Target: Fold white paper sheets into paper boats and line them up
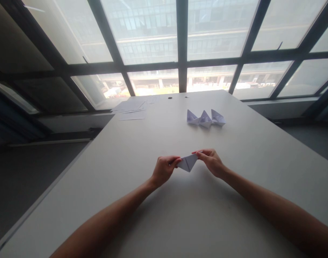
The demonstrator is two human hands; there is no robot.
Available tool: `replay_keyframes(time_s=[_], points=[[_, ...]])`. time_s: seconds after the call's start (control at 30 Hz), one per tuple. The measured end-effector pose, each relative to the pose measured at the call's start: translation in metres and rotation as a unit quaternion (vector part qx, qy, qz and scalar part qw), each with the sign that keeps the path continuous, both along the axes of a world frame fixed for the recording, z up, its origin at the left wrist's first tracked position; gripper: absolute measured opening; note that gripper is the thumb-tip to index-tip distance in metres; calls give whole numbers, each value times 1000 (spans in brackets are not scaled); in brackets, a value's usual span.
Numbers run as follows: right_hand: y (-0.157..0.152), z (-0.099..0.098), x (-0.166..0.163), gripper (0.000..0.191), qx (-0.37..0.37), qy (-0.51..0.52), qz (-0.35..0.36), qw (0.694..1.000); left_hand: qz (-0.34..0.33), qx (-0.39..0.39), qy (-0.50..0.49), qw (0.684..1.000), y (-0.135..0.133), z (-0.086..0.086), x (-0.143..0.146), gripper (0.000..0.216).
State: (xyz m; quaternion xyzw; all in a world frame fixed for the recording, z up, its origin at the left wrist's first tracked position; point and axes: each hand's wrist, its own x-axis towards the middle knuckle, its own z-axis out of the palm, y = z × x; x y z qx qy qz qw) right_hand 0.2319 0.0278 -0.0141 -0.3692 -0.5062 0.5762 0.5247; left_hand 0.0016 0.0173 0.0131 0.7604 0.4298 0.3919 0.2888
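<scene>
A small folded white paper triangle (pixel 188 162) hangs point-down just above the white table (pixel 180 215), near its middle. My left hand (pixel 164 170) pinches the paper's left corner with closed fingers. My right hand (pixel 210 161) pinches its right corner the same way. Both forearms reach in from the bottom of the view. Farther back on the table three folded paper boats (pixel 206 118) sit side by side, touching one another.
Several loose white paper sheets (pixel 133 108) lie at the table's far left corner. Two small dark holes (pixel 170 97) mark the tabletop near its far edge. Large windows with dark frames stand behind the table. The floor drops away on both sides.
</scene>
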Motion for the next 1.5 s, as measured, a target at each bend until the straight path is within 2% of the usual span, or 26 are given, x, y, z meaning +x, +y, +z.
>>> replay_keyframes(time_s=[0.23, 0.37, 0.47, 0.53, 0.83, 1.0, 1.13, 1.37, 1.5], points=[[-1, 6, 7, 34, 25, 4, 58, 998, -3, 28, 27, 999, -1, 1, -1, 29], [-1, 9, 8, 47, 51, -39, 28, 998, 3, 49, 29, 998, -2, 0, 0, 30], [-1, 10, 4, 41, 79, -101, -18, 992, 4, 55, 29, 998, -3, -1, 0, 29], [-2, 9, 3, 38, 91, -115, -23, 989, 1, 48, 28, 998, -2, -2, -1, 29], [-1, 10, 5, 37, 75, -76, 44, 993, -10, 25, 13, 1000, 0, -4, -3, 28], [-1, 8, 0, 43, 77, -114, 53, 989, 6, 30, 0, 1000, -4, -1, 0, 26], [-5, 4, -9, 34, 77, -127, 68, 987, 12, -1, -31, 999, -7, 2, 3, 26], [-13, 9, -16, 30, 123, -172, 18, 977, -32, -72, -31, 996, -6, 9, 6, 27], [-16, 8, -20, 29, 101, -169, 44, 979, -40, -137, -76, 987, -5, 5, 9, 31]])
